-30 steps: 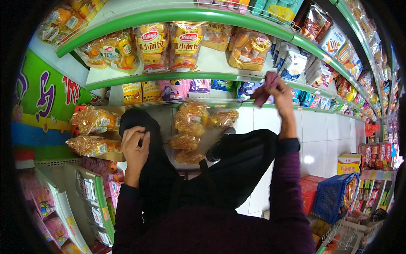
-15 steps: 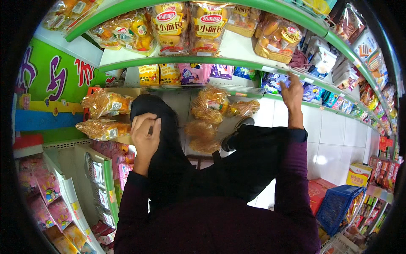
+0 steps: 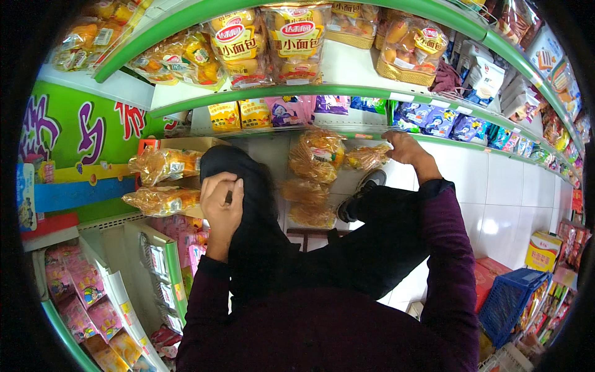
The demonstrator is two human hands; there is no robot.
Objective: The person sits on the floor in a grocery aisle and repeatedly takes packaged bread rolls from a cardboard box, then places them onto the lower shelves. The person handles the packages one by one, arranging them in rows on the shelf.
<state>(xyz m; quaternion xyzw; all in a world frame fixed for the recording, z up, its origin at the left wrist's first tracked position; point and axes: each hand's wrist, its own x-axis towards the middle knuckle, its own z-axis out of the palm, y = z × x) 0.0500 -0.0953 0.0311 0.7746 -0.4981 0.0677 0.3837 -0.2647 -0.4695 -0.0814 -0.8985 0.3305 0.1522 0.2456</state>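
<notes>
The left hand (image 3: pixel 222 203) lay on the knee (image 3: pixel 228 160), thumb apart from curled fingers. The right hand (image 3: pixel 409 150) was at the bagged bread (image 3: pixel 365 157) near the shoe (image 3: pixel 372 179); I couldn't tell if its fingers gripped.

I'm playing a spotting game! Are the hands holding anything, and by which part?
The left hand is at the knee, holding nothing visible. The right hand is at the right end of a golden bag; whether it grips it cannot be told.

Right hand (image 3: pixel 406 149) near bread bag (image 3: pixel 367 157); left hand (image 3: pixel 223 199) on knee (image 3: pixel 228 160).
</notes>
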